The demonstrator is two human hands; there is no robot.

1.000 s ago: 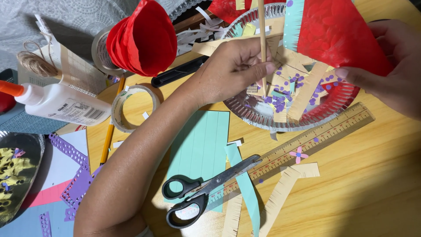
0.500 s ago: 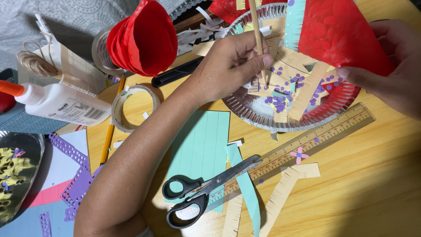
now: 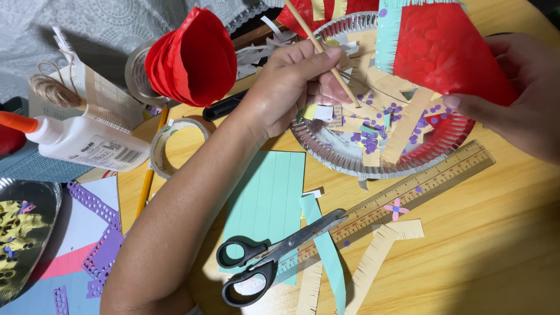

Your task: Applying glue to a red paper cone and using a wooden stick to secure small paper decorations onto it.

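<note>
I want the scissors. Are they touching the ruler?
Touching: the head view shows the scissors with their blades lying across the wooden ruler.

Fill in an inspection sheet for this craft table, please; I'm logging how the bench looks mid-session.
Surface: round wooden table, partly covered by paper sheets.
Job's things: thin wooden stick in the left hand, its tip among purple dots and fringed strips in the foil-rimmed paper plate; red painted piece with a teal fringe held by the right hand.
Clutter: black-handled scissors lying on a wooden ruler, glue bottle, tape roll, red paper cone, teal lined sheet, twine, pencil.
Hands: both closed on their items.
Cables: nothing seen.
Surroundings: lace cloth at the far edge.
</note>
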